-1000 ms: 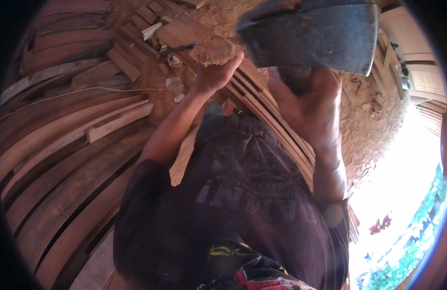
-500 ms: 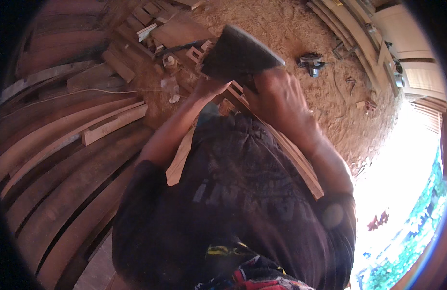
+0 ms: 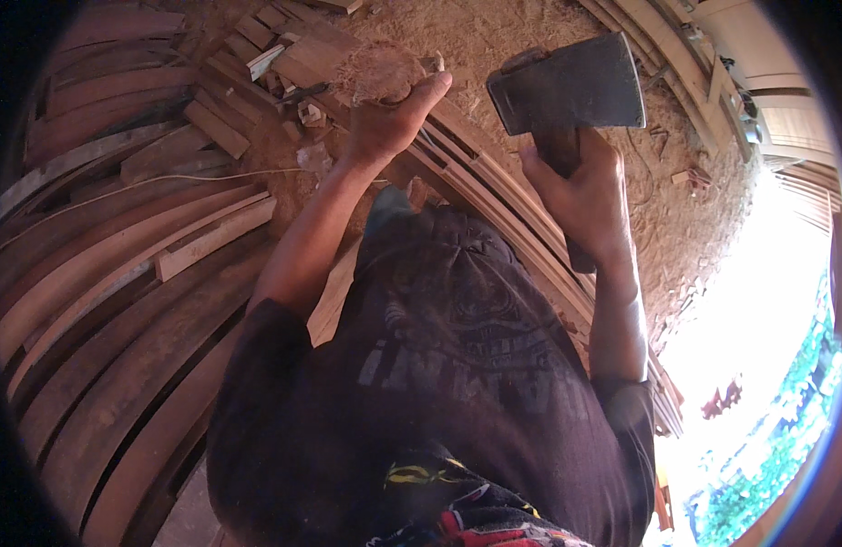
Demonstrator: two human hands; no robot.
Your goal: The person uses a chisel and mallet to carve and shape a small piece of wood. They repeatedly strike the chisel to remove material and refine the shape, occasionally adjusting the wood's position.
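Note:
My right hand (image 3: pixel 590 196) is closed round the dark handle of a hatchet (image 3: pixel 580 84), its wide grey blade raised and the cutting edge turned to the right. To the left, my left hand (image 3: pixel 389 128) holds a round, brown, fibrous lump (image 3: pixel 382 71) whose kind I cannot make out. The thumb lies along its right side; the other fingers are mostly hidden beneath it. A gap separates the hatchet from the lump. Long wooden strips (image 3: pixel 480 182) run slantwise below and between both hands.
Stacked planks (image 3: pixel 138 246) fill the left side. Wood offcuts (image 3: pixel 261 36) lie at the far left on a sawdust-covered floor (image 3: pixel 467 27). More boards (image 3: pixel 662 55) lean at the far right, near a bright opening (image 3: pixel 731 301). A pale wood piece (image 3: pixel 334 292) juts out beside my left forearm.
The hatchet has swung right, away from my left hand, and now covers the small machine on the floor. My left hand has risen slightly, and the fibrous lump has come into view.

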